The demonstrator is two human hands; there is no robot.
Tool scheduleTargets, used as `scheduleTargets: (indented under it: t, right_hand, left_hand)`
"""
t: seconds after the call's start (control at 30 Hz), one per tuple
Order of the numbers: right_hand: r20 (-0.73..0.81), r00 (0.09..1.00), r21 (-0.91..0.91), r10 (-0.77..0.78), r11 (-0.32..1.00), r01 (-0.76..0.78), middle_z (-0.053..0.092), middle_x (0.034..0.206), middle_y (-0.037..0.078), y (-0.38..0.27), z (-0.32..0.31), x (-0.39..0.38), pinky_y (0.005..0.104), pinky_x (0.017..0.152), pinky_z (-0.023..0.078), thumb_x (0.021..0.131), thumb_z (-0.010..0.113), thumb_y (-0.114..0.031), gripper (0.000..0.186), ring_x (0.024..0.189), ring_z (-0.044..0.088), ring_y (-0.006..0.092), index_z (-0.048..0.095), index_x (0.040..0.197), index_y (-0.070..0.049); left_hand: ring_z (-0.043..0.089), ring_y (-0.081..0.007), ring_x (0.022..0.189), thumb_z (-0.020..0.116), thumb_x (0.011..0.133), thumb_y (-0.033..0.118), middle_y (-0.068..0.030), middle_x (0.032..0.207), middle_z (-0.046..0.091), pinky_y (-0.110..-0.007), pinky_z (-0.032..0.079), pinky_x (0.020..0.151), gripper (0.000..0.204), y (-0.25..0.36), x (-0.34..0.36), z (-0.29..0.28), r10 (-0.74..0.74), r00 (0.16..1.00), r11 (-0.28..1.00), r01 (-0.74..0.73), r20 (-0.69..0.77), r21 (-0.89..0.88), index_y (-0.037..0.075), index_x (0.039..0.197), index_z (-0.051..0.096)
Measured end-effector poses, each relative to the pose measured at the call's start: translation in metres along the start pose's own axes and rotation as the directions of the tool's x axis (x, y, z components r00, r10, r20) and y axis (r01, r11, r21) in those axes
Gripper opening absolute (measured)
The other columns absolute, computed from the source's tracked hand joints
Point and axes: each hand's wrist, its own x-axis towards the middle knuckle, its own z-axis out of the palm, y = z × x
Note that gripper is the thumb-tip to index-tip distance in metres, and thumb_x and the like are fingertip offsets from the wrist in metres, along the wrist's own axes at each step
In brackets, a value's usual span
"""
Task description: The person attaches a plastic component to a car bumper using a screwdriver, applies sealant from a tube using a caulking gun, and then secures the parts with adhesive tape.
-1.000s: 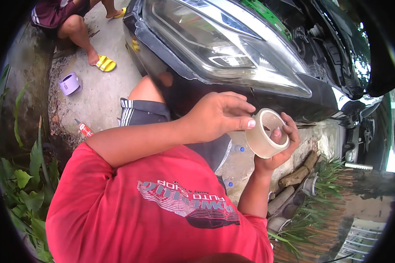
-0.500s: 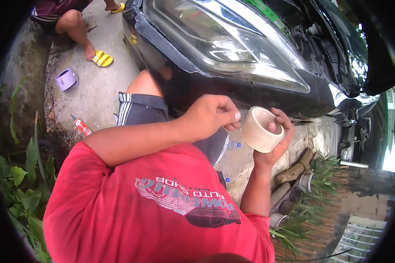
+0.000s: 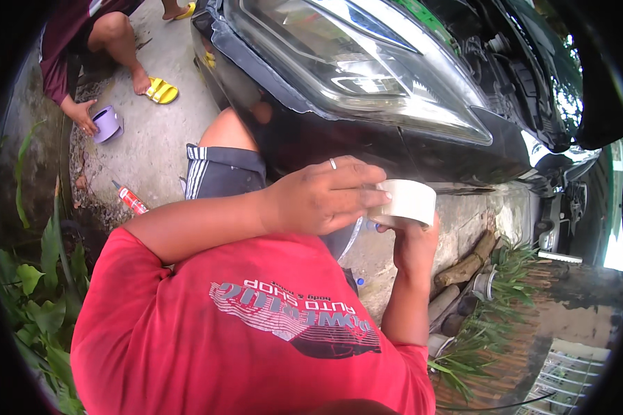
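A roll of clear packing tape (image 3: 410, 200) is between my hands, in front of a black car's bumper. My right hand (image 3: 415, 242) holds it from below, with most of its fingers hidden behind the roll. My left hand (image 3: 318, 197), a ring on one finger, is closed with its fingertips pressed on the roll's left side. A loose tape end cannot be made out. Just beyond my hands is the car's headlight (image 3: 367, 69), with ragged-edged dark covering along its border.
At the far left a person's hand (image 3: 82, 114) is at a purple ring-shaped object (image 3: 106, 124). A red tube with a pointed nozzle (image 3: 130, 198) lies on the concrete to my left. Logs (image 3: 467, 263) and potted plants stand at right. The car's hood is up.
My left hand has moved right onto the tape roll, which has turned so its outer side shows. The other person's hand has come to the purple object.
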Motion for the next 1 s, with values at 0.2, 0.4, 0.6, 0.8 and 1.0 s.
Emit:
scheduleTargets:
  t: [0.2, 0.4, 0.6, 0.8, 1.0]
  right_hand:
    - [0.150, 0.988, 0.020, 0.040, 0.999, -0.043, 0.067, 0.101, 0.012, -0.001, -0.003, -0.016, 0.0331, 0.089, 0.054, 0.094, 0.080, -0.035, 0.061, 0.097, 0.067, 0.0181, 0.051, 0.134, 0.001]
    - [-0.101, 0.994, 0.037, -0.045, 0.998, 0.049, 0.066, 0.094, 0.011, -0.007, 0.016, -0.019, 0.0261, 0.059, 0.053, 0.102, 0.069, -0.045, 0.071, 0.074, 0.064, 0.0135, 0.042, 0.150, 0.000]
    - [-0.235, 0.972, 0.034, 0.003, 0.999, 0.005, 0.067, 0.111, 0.011, -0.004, 0.015, -0.013, 0.0237, 0.050, 0.050, 0.107, 0.062, -0.041, 0.067, 0.072, 0.065, 0.0108, 0.040, 0.160, -0.007]
    - [-0.043, 0.996, -0.037, 0.082, 0.996, -0.084, 0.053, 0.148, 0.015, -0.010, -0.003, -0.020, 0.0246, 0.055, 0.053, 0.104, 0.067, -0.040, 0.068, 0.082, 0.068, 0.0122, 0.041, 0.159, -0.010]
    - [0.270, 0.963, -0.114, -0.016, 0.992, 0.049, 0.036, 0.164, 0.020, 0.000, -0.024, -0.027, 0.0299, 0.069, 0.063, 0.081, 0.092, -0.026, 0.079, 0.102, 0.069, 0.0190, 0.042, 0.139, -0.010]
  left_hand:
    - [0.070, -0.0315, 0.094, 0.079, 0.083, 0.001, -0.0146, 0.115, 0.067, -0.037, 0.058, 0.082, 0.022, -0.004, -0.006, -0.003, -0.097, 0.995, 0.995, 0.096, 0.014, 0.026, 0.004, 0.105, 0.074]
    - [0.071, -0.0265, 0.092, 0.073, 0.089, 0.003, -0.0183, 0.114, 0.062, -0.034, 0.058, 0.080, 0.011, 0.001, -0.021, 0.019, -0.358, 0.934, 0.912, 0.352, 0.008, -0.209, 0.000, 0.097, 0.067]
    - [0.069, -0.0115, 0.093, 0.074, 0.093, 0.001, -0.0124, 0.111, 0.061, -0.025, 0.058, 0.076, 0.012, -0.005, -0.028, 0.029, -0.529, 0.840, 0.721, 0.521, 0.122, -0.458, -0.001, 0.101, 0.066]
    - [0.068, -0.0092, 0.084, 0.080, 0.091, 0.005, -0.0096, 0.108, 0.065, -0.024, 0.055, 0.072, 0.018, -0.008, -0.026, 0.024, -0.493, 0.860, 0.784, 0.506, 0.132, -0.360, -0.003, 0.104, 0.070]
    - [0.061, -0.0054, 0.077, 0.078, 0.096, 0.009, -0.0053, 0.096, 0.066, -0.022, 0.049, 0.065, 0.011, -0.011, -0.044, 0.025, -0.588, 0.791, 0.716, 0.605, 0.167, -0.347, 0.000, 0.097, 0.071]
